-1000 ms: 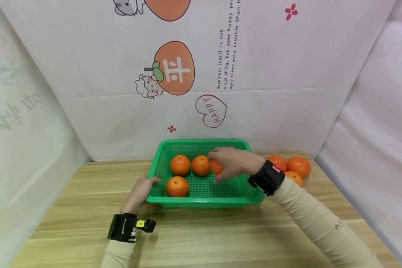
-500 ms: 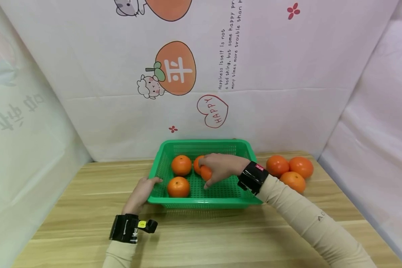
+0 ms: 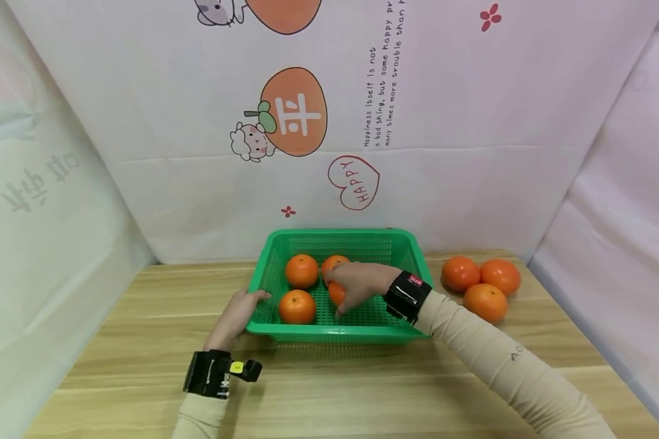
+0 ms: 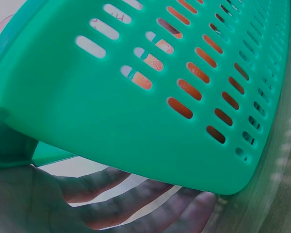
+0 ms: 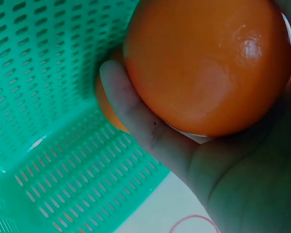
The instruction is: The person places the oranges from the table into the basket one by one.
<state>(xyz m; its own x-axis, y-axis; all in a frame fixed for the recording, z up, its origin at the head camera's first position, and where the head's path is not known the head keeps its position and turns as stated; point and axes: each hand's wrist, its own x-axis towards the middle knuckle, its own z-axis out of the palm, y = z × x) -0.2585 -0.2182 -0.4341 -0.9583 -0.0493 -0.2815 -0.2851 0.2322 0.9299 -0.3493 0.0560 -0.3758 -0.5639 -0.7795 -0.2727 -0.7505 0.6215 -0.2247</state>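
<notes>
A green plastic basket (image 3: 346,330) with slotted walls stands on the wooden table. My left hand (image 3: 235,318) grips its left rim, thumb over the edge; the left wrist view shows the fingers (image 4: 150,206) along the outer wall. Inside the basket, my right hand (image 3: 360,281) holds an orange (image 5: 208,63), with the thumb curled along its side in the right wrist view. Three other oranges lie in the basket: one at back left (image 3: 301,271), one at front left (image 3: 297,306), and one behind the held orange (image 3: 336,263), partly covered by the hand.
Right of the basket, three more oranges (image 3: 486,303) sit clustered on the table (image 3: 329,390). A white printed cloth (image 3: 445,122) hangs behind the basket, and cloth walls close in both sides.
My right hand has moved left and toward the basket's front with the orange, lower into the basket. My left hand keeps its grip on the rim. The head view has shifted slightly.
</notes>
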